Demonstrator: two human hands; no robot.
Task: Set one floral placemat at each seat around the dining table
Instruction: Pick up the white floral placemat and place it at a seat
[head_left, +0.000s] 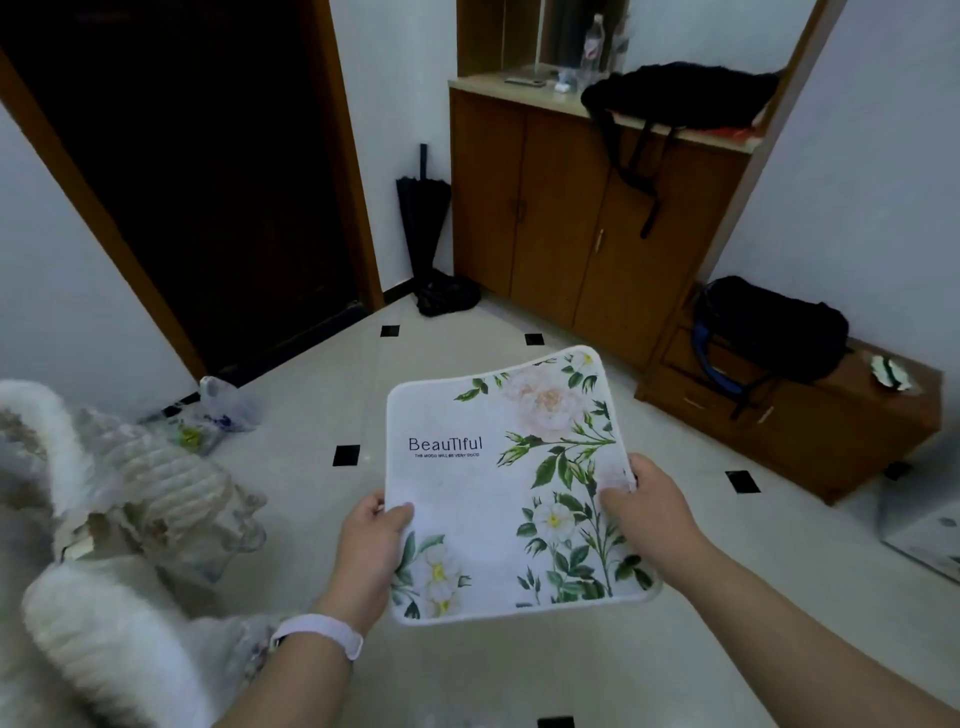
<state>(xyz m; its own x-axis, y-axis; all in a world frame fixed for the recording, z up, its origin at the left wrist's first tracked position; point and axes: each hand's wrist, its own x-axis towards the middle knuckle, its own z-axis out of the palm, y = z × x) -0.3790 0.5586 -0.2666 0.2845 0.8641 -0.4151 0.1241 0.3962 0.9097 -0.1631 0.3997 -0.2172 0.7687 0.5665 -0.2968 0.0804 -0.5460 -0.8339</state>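
Note:
A white floral placemat (498, 488) with green leaves, pale flowers and the word "Beautiful" is held flat in the air over the tiled floor. My left hand (369, 551) grips its left edge, thumb on top. My right hand (649, 509) grips its right edge. A white band sits on my left wrist. No dining table or seat shows in the head view.
A white fluffy seat cover (104, 597) fills the lower left. A wooden cabinet (571, 218) with a black bag stands ahead, a low wooden chest (810, 415) with a backpack at right. A dark doorway (197, 171), umbrella (421, 218) and plastic bags (223, 405) lie beyond.

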